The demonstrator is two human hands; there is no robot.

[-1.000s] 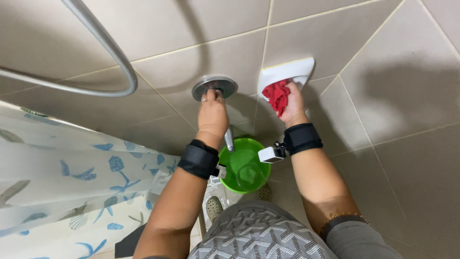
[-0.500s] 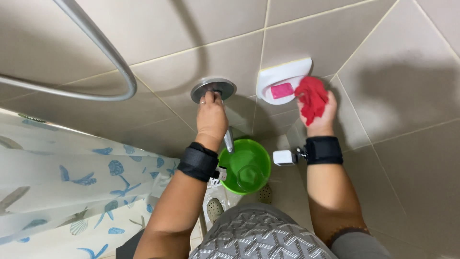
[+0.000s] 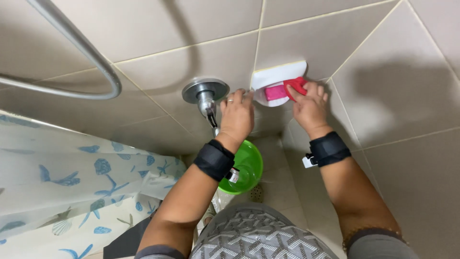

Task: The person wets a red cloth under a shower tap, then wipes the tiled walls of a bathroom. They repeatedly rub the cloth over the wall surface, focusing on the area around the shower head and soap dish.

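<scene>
Nearest the camera, below my forearms, I see patterned grey shorts (image 3: pixel 254 237), and beyond them a green basin (image 3: pixel 245 165) sitting on the tiled floor (image 3: pixel 282 187). Off to my left hangs a white shower curtain (image 3: pixel 72 192) printed with blue sea creatures. My left hand (image 3: pixel 236 116) sits just right of the chrome wall faucet (image 3: pixel 207 96), fingers curled together, their tips reaching the left edge of the white soap dish (image 3: pixel 280 76); I cannot tell whether they grip it or only steady it. My right hand (image 3: pixel 310 106) is the one on the work: its fingers are clamped on a red cloth (image 3: pixel 296 86), pressed against the dish's right rim. Inside the dish lies a pink soap bar (image 3: pixel 274 92), its long axis running left to right along the wall, lying just left of the right fingertips and between my two hands. Farthest off, a curved grey curtain rail (image 3: pixel 86 57) crosses the beige wall tiles (image 3: pixel 393 81).
</scene>
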